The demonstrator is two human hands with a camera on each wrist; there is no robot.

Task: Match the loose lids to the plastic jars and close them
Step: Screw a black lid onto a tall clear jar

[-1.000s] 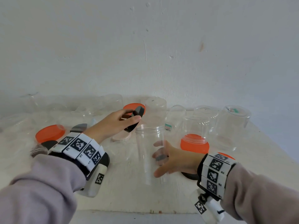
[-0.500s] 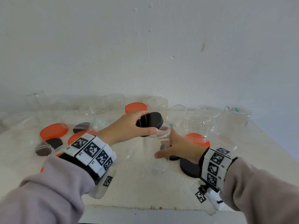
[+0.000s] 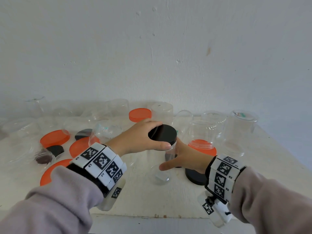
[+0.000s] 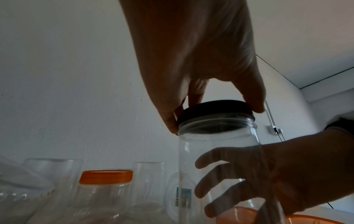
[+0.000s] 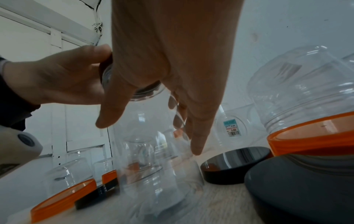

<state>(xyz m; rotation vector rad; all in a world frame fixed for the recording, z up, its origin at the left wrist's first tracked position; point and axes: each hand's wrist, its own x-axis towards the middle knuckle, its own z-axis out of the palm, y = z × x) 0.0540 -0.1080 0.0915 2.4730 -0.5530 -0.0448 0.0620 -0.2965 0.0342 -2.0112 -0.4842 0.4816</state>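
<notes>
A tall clear plastic jar (image 3: 161,176) stands upright at the middle of the table. A black round lid (image 3: 167,132) sits on its mouth, slightly tilted. My left hand (image 3: 159,135) grips the lid from above, thumb on the near rim and fingers on the far rim. My right hand (image 3: 168,162) wraps the jar's body from the right, thumb in front. The left wrist view shows the lid (image 4: 214,110) over the jar's neck (image 4: 216,136), with the right hand (image 4: 239,178) behind the clear wall. In the right wrist view my fingers (image 5: 197,144) lie along the jar (image 5: 149,151).
Two loose black lids (image 3: 195,176) (image 5: 235,165) lie just right of the jar. An upside-down jar on an orange lid (image 3: 202,146) stands behind them. Several orange lids (image 3: 54,138) and a black one (image 3: 55,150) lie left. Clear jars (image 3: 239,130) line the wall. The table edge (image 3: 152,215) is near.
My left hand carried the black lid from the back and set it flat on the jar's mouth. My right hand kept hold of the jar.
</notes>
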